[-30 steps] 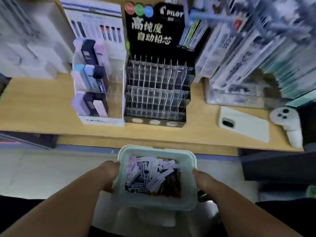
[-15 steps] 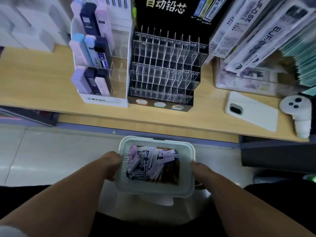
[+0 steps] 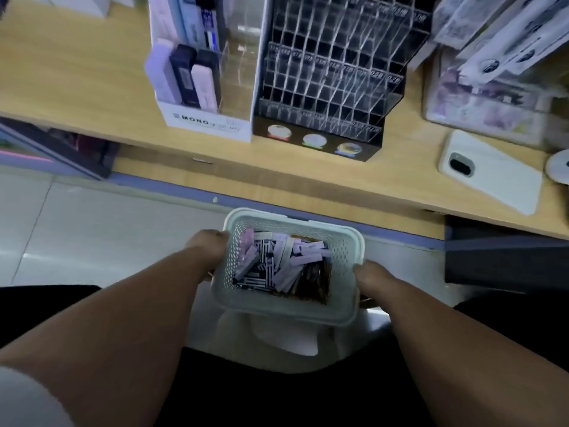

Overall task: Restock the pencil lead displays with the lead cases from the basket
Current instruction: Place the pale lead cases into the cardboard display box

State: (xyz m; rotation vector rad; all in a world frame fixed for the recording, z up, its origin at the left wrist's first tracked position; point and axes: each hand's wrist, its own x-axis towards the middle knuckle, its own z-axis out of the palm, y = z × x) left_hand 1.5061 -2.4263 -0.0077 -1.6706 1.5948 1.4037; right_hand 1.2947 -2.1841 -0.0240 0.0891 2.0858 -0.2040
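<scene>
A pale green perforated basket [image 3: 346, 291] sits low in front of me, below the counter edge, holding several lead cases [image 3: 278, 266] in lilac, black-and-white stripes and brown. My left hand [image 3: 209, 246] grips the basket's left rim. My right hand [image 3: 371, 277] grips its right rim. On the wooden counter above stands a black display with clear slotted tiers [image 3: 329, 75], its slots bare. To its left a white MONO display [image 3: 200, 78] holds a few lilac, dark and pink cases, with bare clear slots on its right side.
A white phone [image 3: 489, 171] lies face down on the counter [image 3: 77, 72] at right, beside a white controller [image 3: 558, 166]. Packaged stationery and a clear box [image 3: 486, 97] fill the back right. A dark cabinet [image 3: 508, 260] stands under the counter at right. Tiled floor lies at left.
The view has tilted downward, so the displays have slid up the frame. Both hands stay on the basket, which has twisted slightly clockwise.
</scene>
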